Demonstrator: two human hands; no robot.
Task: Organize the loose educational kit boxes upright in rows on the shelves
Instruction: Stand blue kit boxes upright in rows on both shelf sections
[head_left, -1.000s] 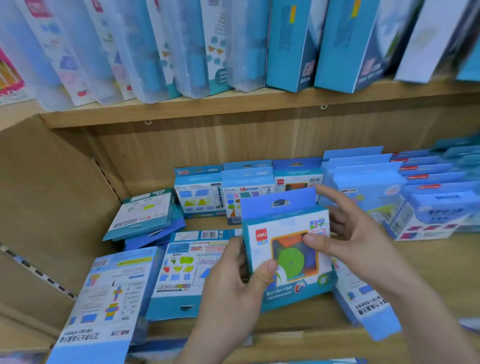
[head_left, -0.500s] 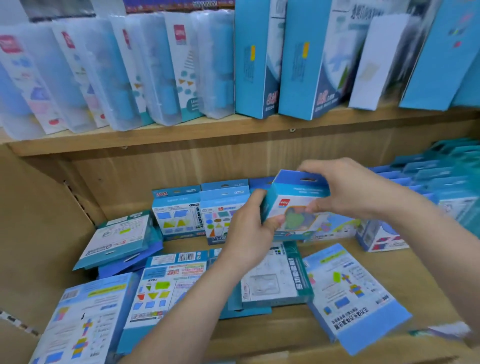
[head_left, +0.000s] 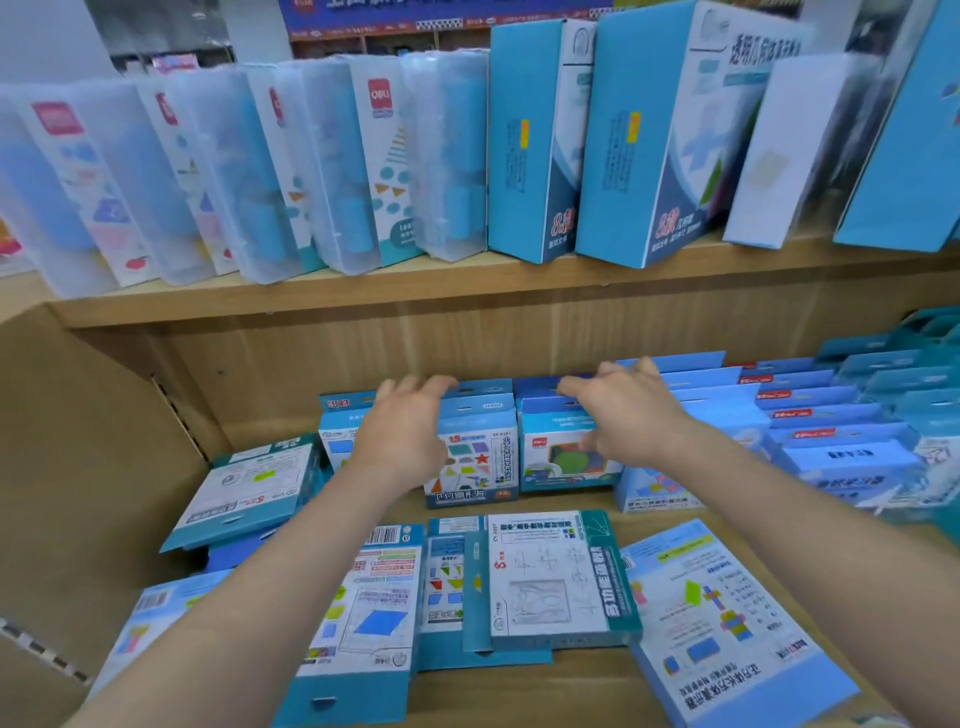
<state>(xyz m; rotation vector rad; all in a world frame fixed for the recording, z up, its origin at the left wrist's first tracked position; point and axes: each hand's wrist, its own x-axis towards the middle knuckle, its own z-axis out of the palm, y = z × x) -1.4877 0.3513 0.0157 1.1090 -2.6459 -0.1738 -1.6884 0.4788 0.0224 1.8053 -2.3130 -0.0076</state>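
A blue kit box with a green circle on its front (head_left: 563, 464) stands upright in the back row of the lower shelf. My right hand (head_left: 631, 418) grips it, fingers over its top flap and thumb on its front. To its left stands a box printed with coloured shapes (head_left: 475, 470). My left hand (head_left: 408, 428) lies spread over the tops of that box and its left neighbour (head_left: 337, 444). Loose boxes lie flat in front: one leaning at the left (head_left: 244, 488), a barcode box (head_left: 376, 597), a white-faced one (head_left: 550, 577) and one at the right (head_left: 727, 618).
Rows of upright blue boxes (head_left: 831, 441) fill the right of the lower shelf. The upper shelf board (head_left: 467, 286) carries leaning clear cases (head_left: 260, 171) and tall blue boxes (head_left: 639, 145). A wooden side wall (head_left: 78, 467) closes the left.
Both hands carried the green-circle box from in front of me up and back into the back row. My left hand let go of it and now rests on the neighbouring boxes.
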